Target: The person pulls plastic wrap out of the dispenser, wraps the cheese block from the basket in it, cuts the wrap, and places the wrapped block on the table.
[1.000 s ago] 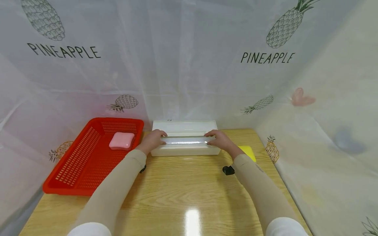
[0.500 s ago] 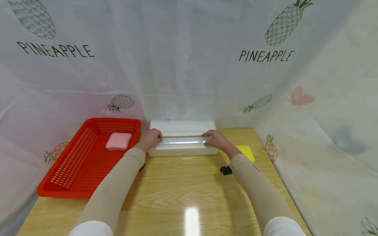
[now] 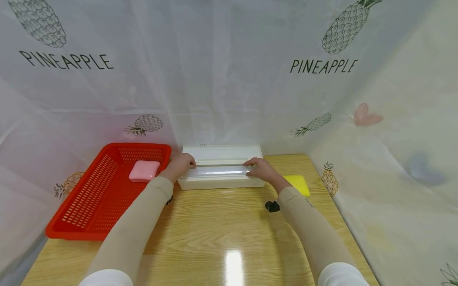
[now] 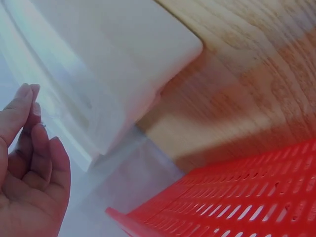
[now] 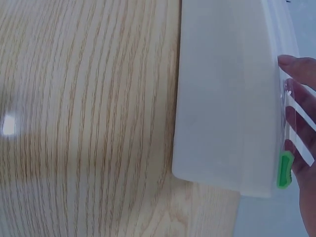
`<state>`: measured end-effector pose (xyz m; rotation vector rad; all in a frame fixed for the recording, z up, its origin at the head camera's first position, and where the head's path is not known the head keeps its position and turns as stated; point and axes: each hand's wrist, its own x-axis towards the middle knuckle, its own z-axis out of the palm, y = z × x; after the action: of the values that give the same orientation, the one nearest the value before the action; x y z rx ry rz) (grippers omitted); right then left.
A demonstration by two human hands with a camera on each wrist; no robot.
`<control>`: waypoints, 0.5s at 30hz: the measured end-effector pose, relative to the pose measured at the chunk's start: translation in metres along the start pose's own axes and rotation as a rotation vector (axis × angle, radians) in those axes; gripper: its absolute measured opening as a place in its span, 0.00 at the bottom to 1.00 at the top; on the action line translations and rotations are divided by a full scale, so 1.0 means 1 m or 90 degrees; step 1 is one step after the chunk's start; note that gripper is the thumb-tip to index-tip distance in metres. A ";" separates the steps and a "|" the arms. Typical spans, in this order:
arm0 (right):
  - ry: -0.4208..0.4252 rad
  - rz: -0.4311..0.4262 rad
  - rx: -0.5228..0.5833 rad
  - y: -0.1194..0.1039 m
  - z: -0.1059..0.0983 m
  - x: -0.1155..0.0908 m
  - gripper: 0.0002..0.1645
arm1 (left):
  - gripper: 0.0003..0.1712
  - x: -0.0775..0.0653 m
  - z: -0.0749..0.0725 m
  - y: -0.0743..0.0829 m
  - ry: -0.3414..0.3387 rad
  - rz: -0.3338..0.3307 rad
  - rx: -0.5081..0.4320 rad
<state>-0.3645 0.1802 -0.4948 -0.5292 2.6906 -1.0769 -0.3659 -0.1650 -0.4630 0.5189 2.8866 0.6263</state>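
Observation:
A long white cling film box [image 3: 222, 183] lies at the back of the table, its lid [image 3: 222, 151] raised against the curtain. Inside is a shiny roll of cling film [image 3: 219, 171]. At the box's left end my left hand [image 3: 178, 166] has thumb and fingertips pressed together, seemingly pinching the film; the film there is too clear to make out in the left wrist view. My right hand [image 3: 265, 171] holds the right end of the roll, thumb in front and fingers behind. In the right wrist view a green slider [image 5: 285, 169] sits on a clear strip beside those fingers.
A red plastic basket [image 3: 53, 230] with a pink block [image 3: 144, 171], perhaps a sponge, stands to the left. A yellow block [image 3: 298, 185] lies right of the box, partly behind the right forearm. The wooden table [image 3: 211, 226] extends in front.
My left hand has drawn its spread thumb and fingers together and shifted slightly left off the roll. The right hand keeps nearly the same place. The head view has shifted a little.

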 end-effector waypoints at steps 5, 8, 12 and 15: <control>0.006 -0.006 0.011 -0.004 0.005 0.002 0.22 | 0.06 0.003 -0.003 -0.003 0.021 0.013 0.014; 0.013 -0.006 0.025 -0.008 0.009 0.004 0.22 | 0.06 0.004 -0.005 -0.003 0.028 0.017 0.010; 0.022 -0.024 0.023 -0.012 0.015 0.007 0.21 | 0.06 0.004 -0.007 -0.003 0.030 0.006 -0.010; 0.034 -0.036 0.001 -0.015 0.018 0.009 0.19 | 0.07 0.004 -0.009 -0.002 0.028 -0.004 -0.021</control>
<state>-0.3634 0.1553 -0.4981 -0.5871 2.7354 -1.1241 -0.3724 -0.1686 -0.4564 0.4971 2.9121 0.6924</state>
